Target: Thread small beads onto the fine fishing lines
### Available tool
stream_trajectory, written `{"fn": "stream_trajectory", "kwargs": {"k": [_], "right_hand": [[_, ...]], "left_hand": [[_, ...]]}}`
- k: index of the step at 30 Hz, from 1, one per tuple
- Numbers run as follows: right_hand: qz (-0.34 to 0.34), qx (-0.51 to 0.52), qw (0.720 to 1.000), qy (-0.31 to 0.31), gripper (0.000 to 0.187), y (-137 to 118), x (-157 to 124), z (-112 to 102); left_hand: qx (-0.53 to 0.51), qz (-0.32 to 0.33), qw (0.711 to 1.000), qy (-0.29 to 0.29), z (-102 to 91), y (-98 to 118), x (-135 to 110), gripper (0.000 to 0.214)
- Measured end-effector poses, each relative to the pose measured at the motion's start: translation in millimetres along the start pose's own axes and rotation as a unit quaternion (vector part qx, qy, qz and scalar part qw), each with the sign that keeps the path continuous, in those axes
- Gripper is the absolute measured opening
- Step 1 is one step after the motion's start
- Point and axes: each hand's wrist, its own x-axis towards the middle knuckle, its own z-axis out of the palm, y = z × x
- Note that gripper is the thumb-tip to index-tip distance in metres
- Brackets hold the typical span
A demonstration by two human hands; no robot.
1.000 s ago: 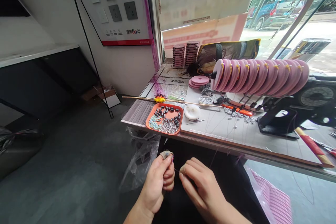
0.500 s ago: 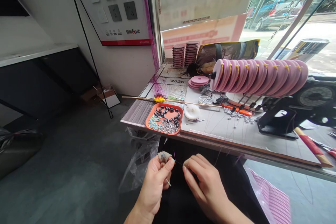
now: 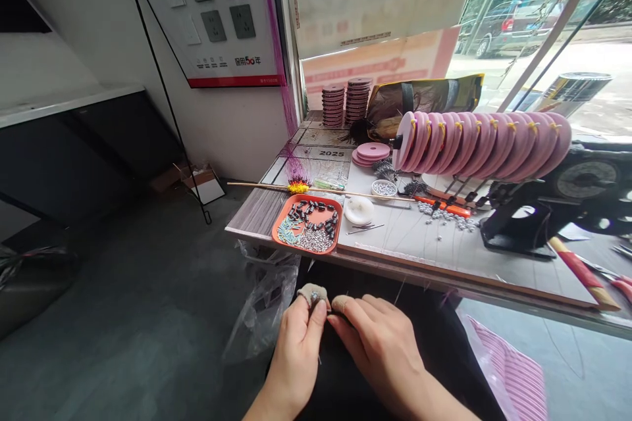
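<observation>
My left hand (image 3: 299,342) and my right hand (image 3: 378,348) meet over my dark lap below the table edge. Both wear a beige fabric fingertip cover. The left fingers are pinched, with tiny beads showing at the covered fingertip (image 3: 313,294). The right fingers pinch toward the left hand's tips, on something too small to make out; a thin line runs between them. Just above, on the table, an orange tray (image 3: 307,222) holds small black tubes, green pieces and silver beads.
A row of pink spools (image 3: 481,145) sits on a black winding machine (image 3: 538,217). Stacked pink discs (image 3: 348,102), a white dish (image 3: 359,209), a thin stick (image 3: 345,192), loose beads and an orange tool (image 3: 439,205) lie on the table. A plastic bag (image 3: 261,309) hangs at left.
My hands have come together until the fingertips touch; half a second ago a short gap with a purple thread showed between them. The view shifted slightly.
</observation>
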Motion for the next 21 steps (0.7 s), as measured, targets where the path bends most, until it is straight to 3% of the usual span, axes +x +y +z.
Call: {"fn": "stream_trajectory", "kwargs": {"k": [4, 8, 12, 15, 18, 20, 21], "right_hand": [[0.039, 0.046, 0.998, 0.007, 0.025, 1.4, -1.5, -0.5], [0.008, 0.003, 1.0, -0.007, 0.022, 2.9, 0.2, 0.7], [-0.018, 0.059, 0.998, -0.031, 0.026, -1.7, 2.0, -4.0], [-0.048, 0.141, 0.987, -0.055, 0.023, -5.4, 0.8, -10.9], [-0.062, 0.182, 0.98, -0.052, 0.022, -4.2, -3.0, -15.1], [-0.024, 0.223, 0.973, -0.054, 0.022, -1.9, -5.5, -14.5], [0.005, 0.248, 0.967, -0.06, 0.021, -0.9, -6.3, -13.2]], "left_hand": [[0.08, 0.048, 0.996, 0.013, 1.8, 8.8, -1.1, 0.008], [0.092, 0.065, 0.993, 0.022, 5.8, 14.5, -1.8, 0.01], [-0.069, 0.036, 0.997, -0.015, 10.0, 21.2, -0.6, 0.022], [-0.208, -0.024, 0.977, -0.048, 5.8, 36.0, 7.0, 0.023], [-0.252, 0.052, 0.966, 0.042, -9.4, 53.2, 21.4, 0.026], [-0.241, 0.135, 0.956, 0.1, -19.2, 57.6, 29.6, 0.022], [-0.211, 0.144, 0.962, 0.098, -21.8, 56.1, 31.7, 0.016]]}}
